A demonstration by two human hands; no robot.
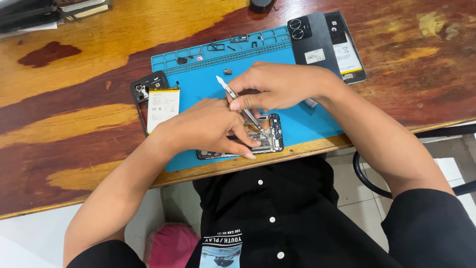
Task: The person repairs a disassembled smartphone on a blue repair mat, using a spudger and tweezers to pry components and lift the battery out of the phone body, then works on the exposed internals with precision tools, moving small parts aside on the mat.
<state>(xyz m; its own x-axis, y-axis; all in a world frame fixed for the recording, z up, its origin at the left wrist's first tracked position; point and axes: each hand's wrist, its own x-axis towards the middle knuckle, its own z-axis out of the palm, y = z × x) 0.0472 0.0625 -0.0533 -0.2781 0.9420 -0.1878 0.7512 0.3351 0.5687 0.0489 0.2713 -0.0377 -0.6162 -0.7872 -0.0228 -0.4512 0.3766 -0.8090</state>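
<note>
An opened phone [270, 136] with its circuit board bare lies on a blue work mat [302, 121] near the table's front edge. My left hand [208, 126] presses down on the phone's left part, covering most of it. My right hand [277, 87] grips a thin metal spudger [243, 106] like a pen. Its lower tip touches the board inside the phone, and its white upper end points up and left.
A second opened phone with a white battery [162, 106] lies at the mat's left edge. A dark back cover [312, 39] and another battery-bearing frame [347, 52] lie at the back right. Small screws and parts sit in the mat's tray [223, 47]. Books [82, 7] are at the far left.
</note>
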